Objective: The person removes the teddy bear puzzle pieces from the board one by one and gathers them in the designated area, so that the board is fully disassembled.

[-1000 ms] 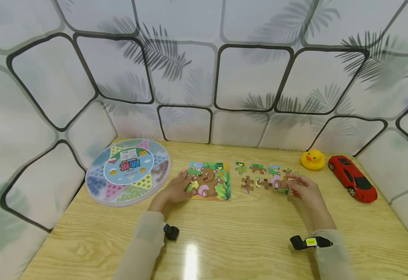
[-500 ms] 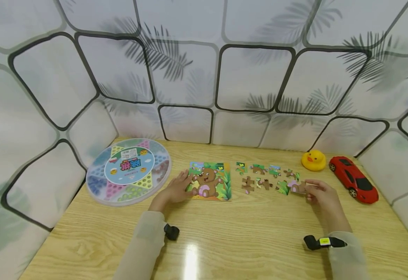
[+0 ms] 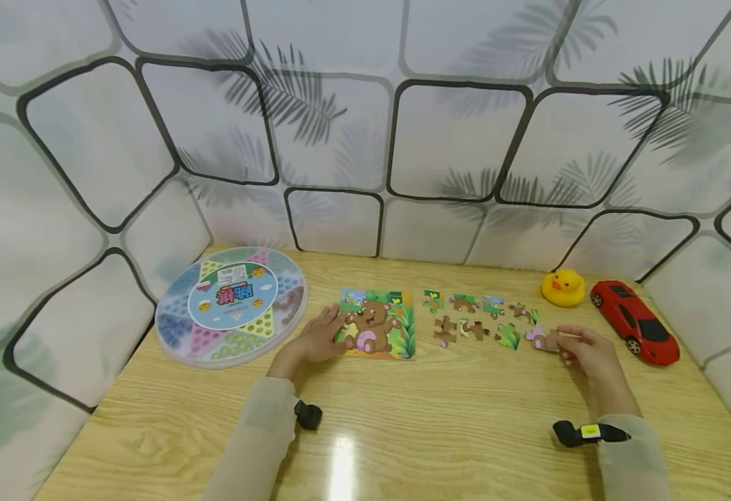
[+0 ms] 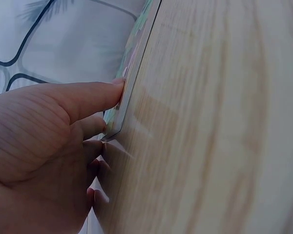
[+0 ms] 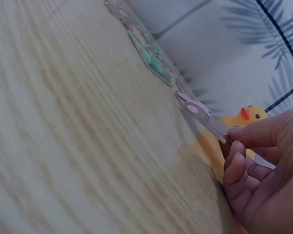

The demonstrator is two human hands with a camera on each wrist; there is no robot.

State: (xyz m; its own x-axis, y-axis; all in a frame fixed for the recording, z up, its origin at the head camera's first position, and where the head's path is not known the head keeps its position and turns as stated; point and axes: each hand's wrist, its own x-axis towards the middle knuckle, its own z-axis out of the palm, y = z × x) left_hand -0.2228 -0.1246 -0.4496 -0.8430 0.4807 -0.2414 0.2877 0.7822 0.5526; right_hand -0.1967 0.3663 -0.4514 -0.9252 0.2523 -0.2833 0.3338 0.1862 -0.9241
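In the head view my left hand (image 3: 315, 337) rests at the left edge of a bear picture puzzle board (image 3: 373, 325), fingers stretched out. The left wrist view shows its thumb touching the edge of that board (image 4: 133, 73). My right hand (image 3: 596, 356) pinches a brown and pink puzzle piece (image 3: 544, 339) by its right end, between thumb and fingers. Seen from the right wrist, this piece (image 5: 201, 113) lies low over the table, slightly tilted. Several loose puzzle pieces, among them a green one (image 3: 507, 336), lie in two rows right of the board.
A round Chinese checkers set (image 3: 283, 282) lies at the left on the wooden table (image 3: 428, 424). At the back right stand a yellow rubber duck (image 3: 563, 288) and a red toy car (image 3: 635, 321). Patterned padded walls (image 3: 459, 139) border the table behind.
My right hand has moved right with the pinched puzzle piece, from over the green piece to the right end of the lower row. The left hand has stayed in place.
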